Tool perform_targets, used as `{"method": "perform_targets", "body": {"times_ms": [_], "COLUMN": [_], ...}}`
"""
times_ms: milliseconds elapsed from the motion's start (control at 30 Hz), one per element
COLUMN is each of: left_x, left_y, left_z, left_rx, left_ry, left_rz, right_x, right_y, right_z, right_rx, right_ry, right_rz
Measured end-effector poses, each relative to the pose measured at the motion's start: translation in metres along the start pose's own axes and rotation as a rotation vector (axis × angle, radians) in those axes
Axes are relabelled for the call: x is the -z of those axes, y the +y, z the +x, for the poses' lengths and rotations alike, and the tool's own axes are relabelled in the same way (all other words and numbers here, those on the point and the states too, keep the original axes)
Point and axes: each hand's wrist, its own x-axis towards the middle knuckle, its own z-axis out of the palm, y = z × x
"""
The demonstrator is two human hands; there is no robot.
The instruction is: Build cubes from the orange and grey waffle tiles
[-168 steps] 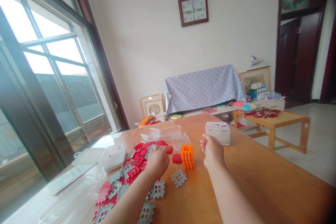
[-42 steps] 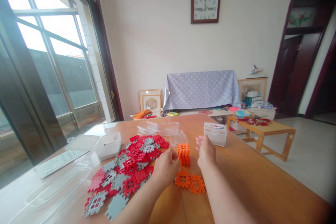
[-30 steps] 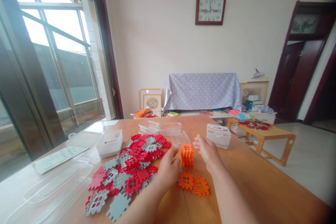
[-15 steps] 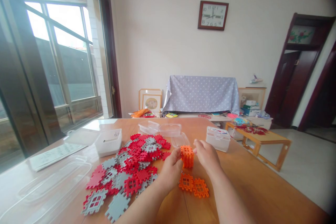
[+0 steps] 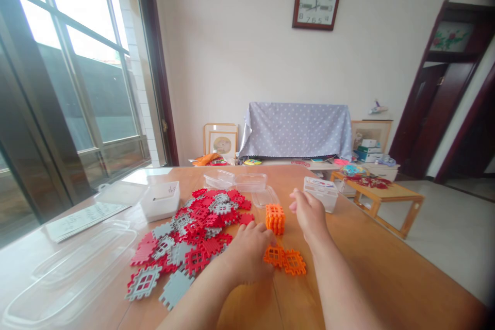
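Note:
An orange interlocking block stack stands upright on the table, with neither hand closed around it. My left hand is palm down just in front of it, fingers spread and bent, the fingertips at the left edge of a flat orange window piece. Whether they touch it I cannot tell. A second orange piece lies against the first on its right. My right hand hovers to the right of the stack with loosely curled fingers a little apart, and nothing shows in it.
Left of my hands spreads a heap of red and grey interlocking pieces. Around it are a white box, clear plastic containers and a large clear lid. A small clear box stands beyond my right hand.
Both hands have let go of the orange stack. My left hand has come down toward the flat orange pieces, and my right hand has drawn away to the right. The view has tilted down slightly.

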Motion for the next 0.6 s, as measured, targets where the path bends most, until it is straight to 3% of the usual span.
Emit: {"method": "perform_targets", "body": {"times_ms": [167,333,467,600], "left_x": [-0.007,-0.002,0.004,0.007], "left_y": [0.0,-0.007,-0.018,-0.03], "left_z": [0.003,0.006,0.013,0.018], "left_rx": [0.004,0.038,0.149,0.242], "left_ry": [-0.011,0.134,0.314,0.389], "left_rz": [0.116,0.016,-0.455,-1.009], "right_x": [0.0,0.001,0.001,0.006], "right_y": [-0.004,-0.01,-0.019,-0.03], "right_z": [-0.003,-0.005,-0.009,-0.016], "right_rx": [-0.014,-0.007,-0.018,-0.072], "right_ry": [-0.011,0.019,-0.011,-0.238], "right_rz": [0.047,0.094,0.207,0.317]}}
